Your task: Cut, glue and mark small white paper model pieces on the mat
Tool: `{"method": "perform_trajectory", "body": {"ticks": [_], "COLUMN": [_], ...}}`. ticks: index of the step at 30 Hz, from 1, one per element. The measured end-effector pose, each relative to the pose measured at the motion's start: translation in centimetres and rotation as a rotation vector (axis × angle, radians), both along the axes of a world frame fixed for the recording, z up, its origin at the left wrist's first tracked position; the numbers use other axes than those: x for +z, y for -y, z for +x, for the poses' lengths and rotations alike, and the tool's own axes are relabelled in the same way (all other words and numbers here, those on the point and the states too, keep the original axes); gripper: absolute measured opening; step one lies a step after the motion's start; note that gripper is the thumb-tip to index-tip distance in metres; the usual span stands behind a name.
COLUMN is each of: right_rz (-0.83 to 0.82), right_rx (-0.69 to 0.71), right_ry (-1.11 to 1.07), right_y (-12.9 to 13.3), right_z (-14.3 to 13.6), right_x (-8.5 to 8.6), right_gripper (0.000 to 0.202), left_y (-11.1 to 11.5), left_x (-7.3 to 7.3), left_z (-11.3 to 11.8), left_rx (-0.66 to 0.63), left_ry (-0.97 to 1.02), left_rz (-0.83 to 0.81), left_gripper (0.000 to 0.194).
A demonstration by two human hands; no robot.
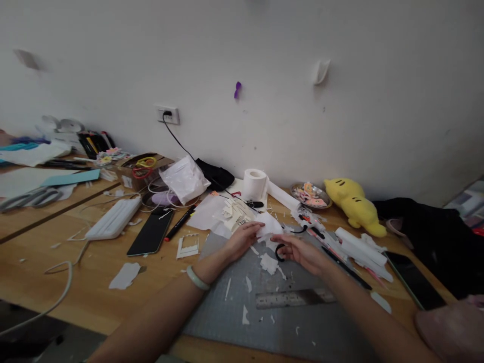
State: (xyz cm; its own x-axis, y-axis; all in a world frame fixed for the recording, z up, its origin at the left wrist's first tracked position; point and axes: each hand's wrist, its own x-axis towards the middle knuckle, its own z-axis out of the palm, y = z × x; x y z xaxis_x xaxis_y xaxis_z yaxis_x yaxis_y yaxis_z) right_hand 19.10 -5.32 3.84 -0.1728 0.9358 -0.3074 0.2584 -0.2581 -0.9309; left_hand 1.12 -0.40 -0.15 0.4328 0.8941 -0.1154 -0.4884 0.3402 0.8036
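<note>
My left hand (244, 239) is closed at the left edge of a thin white sheet of paper (269, 226), its fingertips on the sheet. On the right, my right hand (298, 250) has a black ring-shaped handle (280, 252) at its fingers, with the index finger reaching to the paper's lower edge. What the handle belongs to is mostly hidden. Torn paper scraps (268, 263) lie below the hands on a grey cutting mat (227, 312). A metal ruler (282, 299) rests across the mat. Cream cut pieces (236, 212) are piled behind my left hand.
Behind the hands stands a white roll (254, 184). Left are a black phone (151, 232), a red-tipped marker (180, 223) and a white power strip (113, 218) with cables. Right are a dish of stickers (310, 195), a yellow plush toy (354, 205) and another phone (415, 280).
</note>
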Motion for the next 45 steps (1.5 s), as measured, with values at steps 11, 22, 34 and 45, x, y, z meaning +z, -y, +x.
{"method": "perform_trajectory", "body": {"ticks": [11, 22, 34, 45], "right_rz": [0.26, 0.09, -0.045, -0.092], "right_rx": [-0.014, 0.096, 0.168, 0.141], "right_ry": [1.028, 1.35, 1.298, 1.213], "right_y": [1.1, 0.3, 1.8, 4.3], "right_z": [0.5, -0.7, 1.7, 4.6], "right_x": [0.2, 1.1, 2.6, 3.7], "right_gripper": [0.027, 0.047, 0.033, 0.015], "left_y": [-0.1, 0.0, 0.1, -0.3], "left_x": [-0.8, -0.8, -1.1, -1.0], "left_z": [0.1, -0.3, -0.2, 0.0], "left_rx": [-0.024, -0.048, -0.048, 0.082], "left_ry": [-0.145, -0.231, -0.245, -0.293], "left_rz": [0.079, 0.202, 0.263, 0.234], "left_gripper": [0.023, 0.039, 0.046, 0.047]}}
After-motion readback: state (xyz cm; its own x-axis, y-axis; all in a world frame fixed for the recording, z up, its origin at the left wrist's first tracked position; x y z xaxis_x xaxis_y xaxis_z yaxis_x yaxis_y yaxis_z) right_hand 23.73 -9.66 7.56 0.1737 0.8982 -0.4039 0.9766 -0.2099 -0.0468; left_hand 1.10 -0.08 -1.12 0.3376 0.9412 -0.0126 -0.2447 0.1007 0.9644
